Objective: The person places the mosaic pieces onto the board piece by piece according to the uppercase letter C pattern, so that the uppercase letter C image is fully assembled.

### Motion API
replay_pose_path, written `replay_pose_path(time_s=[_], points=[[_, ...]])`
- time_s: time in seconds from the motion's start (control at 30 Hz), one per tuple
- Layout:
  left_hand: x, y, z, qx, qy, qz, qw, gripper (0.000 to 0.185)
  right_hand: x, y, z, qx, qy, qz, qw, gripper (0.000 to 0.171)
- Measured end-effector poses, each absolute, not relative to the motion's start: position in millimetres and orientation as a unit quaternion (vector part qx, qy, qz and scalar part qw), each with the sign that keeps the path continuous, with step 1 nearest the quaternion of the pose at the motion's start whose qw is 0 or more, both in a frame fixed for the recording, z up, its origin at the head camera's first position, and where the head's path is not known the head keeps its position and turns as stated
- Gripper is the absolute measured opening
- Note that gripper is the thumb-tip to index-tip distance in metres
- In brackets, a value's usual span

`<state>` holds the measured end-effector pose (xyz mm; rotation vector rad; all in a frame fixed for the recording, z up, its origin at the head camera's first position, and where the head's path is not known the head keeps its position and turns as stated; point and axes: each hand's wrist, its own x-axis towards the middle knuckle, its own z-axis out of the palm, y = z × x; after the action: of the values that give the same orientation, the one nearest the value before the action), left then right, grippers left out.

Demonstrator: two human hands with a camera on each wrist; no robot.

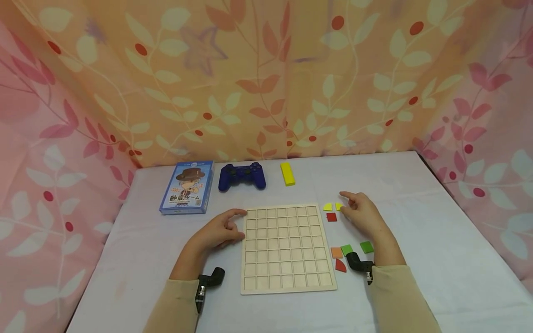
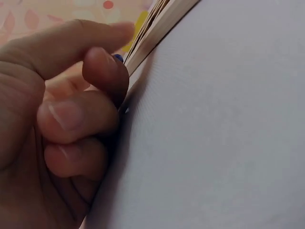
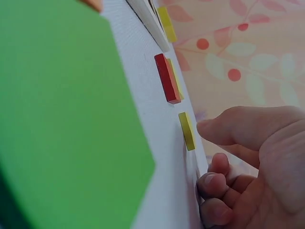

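A pale wooden grid board lies flat on the white table, its cells bare. My left hand rests on the table at the board's left edge. Its index fingertip touches the upper left corner and the other fingers are loosely curled, holding nothing. The board's edge shows just past that fingertip. My right hand lies right of the board with the index finger stretched out. Its thumb tip sits beside a small yellow piece and grips nothing. A yellow quarter piece and a red square lie close by.
More pieces lie near my right wrist: orange, two green and a red quarter. At the back stand a blue box, a blue game controller and a yellow block. Curtains enclose the table.
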<state>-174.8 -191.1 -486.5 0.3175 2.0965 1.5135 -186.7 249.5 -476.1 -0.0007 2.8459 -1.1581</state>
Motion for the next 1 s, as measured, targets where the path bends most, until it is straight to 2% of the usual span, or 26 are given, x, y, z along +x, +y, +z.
replay_pose_path(time_s=[0.4, 1.0], points=[[-171.4, -187.9, -481.6, 0.117, 0.795, 0.535, 0.261, 0.067, -187.0, 244.0, -478.1, -0.005, 0.94, -0.34, 0.034, 0.034], [-172.0, -185.9, -482.3, 0.11, 0.797, 0.533, 0.262, 0.067, -183.4, 245.5, -472.7, 0.015, 0.936, -0.348, 0.04, 0.034]])
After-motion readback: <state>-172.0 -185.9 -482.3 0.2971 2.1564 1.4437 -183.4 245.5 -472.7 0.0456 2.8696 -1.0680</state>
